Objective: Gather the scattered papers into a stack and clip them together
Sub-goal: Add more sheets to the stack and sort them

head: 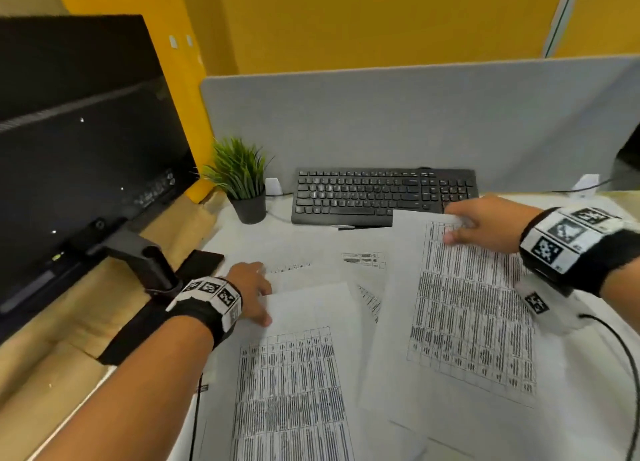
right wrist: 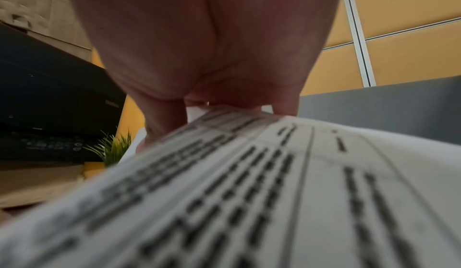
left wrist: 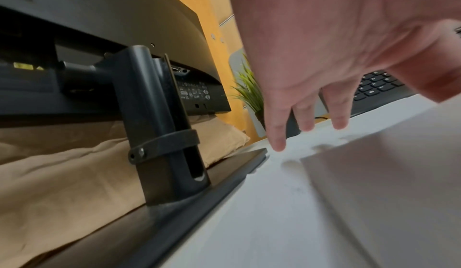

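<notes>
Printed papers (head: 346,287) lie scattered, overlapping, across the desk (head: 242,232). Right hand (head: 485,223) pinches the far edge of one sheet (head: 471,308). Left hand (head: 251,292): fingers (left wrist: 276,134) extended, spread, tips on another sheet (head: 298,356).

Black keyboard (head: 382,195) beyond the fingertips, potted plant (head: 242,180) just left of it. Dark monitor (head: 79,142) on stand (head: 152,266) far left. Grey partition (head: 415,121), yellow wall (head: 346,20) behind.

right hand (head: 485,223) pinches top edge of printed sheet (head: 464,318) | left hand (head: 251,292) rests on near-left sheet (head: 294,374) | keyboard (head: 381,195), potted plant (head: 242,183) behind papers
</notes>
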Demonstrator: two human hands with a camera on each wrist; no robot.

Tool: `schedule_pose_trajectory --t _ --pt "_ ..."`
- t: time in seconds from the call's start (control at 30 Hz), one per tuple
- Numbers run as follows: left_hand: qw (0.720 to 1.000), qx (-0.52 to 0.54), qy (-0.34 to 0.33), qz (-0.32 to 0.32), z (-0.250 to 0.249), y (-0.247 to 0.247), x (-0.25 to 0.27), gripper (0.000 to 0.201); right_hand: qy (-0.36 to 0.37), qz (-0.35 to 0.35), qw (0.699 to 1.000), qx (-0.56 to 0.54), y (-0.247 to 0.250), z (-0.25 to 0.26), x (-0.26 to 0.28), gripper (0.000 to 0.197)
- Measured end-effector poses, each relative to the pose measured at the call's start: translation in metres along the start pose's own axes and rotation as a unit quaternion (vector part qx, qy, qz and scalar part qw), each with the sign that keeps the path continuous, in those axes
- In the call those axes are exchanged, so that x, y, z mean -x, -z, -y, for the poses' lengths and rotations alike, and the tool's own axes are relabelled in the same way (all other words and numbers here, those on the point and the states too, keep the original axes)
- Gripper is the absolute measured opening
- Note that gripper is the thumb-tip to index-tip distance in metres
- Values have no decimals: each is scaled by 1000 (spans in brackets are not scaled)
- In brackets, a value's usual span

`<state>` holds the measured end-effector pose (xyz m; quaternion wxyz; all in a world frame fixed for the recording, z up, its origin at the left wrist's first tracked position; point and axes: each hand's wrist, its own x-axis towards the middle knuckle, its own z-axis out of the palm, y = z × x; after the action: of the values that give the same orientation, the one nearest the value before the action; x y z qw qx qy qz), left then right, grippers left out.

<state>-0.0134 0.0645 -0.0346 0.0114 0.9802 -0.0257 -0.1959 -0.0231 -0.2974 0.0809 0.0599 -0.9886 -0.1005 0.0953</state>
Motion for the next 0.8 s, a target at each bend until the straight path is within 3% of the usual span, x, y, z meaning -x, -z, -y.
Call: schedule_pose_trajectory --t 0.07,0.17,0.3,0.4,0.63,0.8 --pt "1000 12 10 8 2 1 0 60 2 5 1000 0 -3 1 1 26" --pt "999 6 19 -46 1 9 3 48 -2 -9 1000 7 -1 2 0 28" --pt "994 31 36 -95 5 19 10 37 -31 -96 995 -6 14 4 -3 20" --pt "992 35 50 -111 9 21 18 32 -54 -150 987 -31 22 6 -4 25" --pt "990 30 57 -129 8 22 40 36 -91 -225 970 -15 29 8 6 24" --pt "987 104 38 -120 7 27 56 36 -70 -303 950 -30 47 10 24 26"
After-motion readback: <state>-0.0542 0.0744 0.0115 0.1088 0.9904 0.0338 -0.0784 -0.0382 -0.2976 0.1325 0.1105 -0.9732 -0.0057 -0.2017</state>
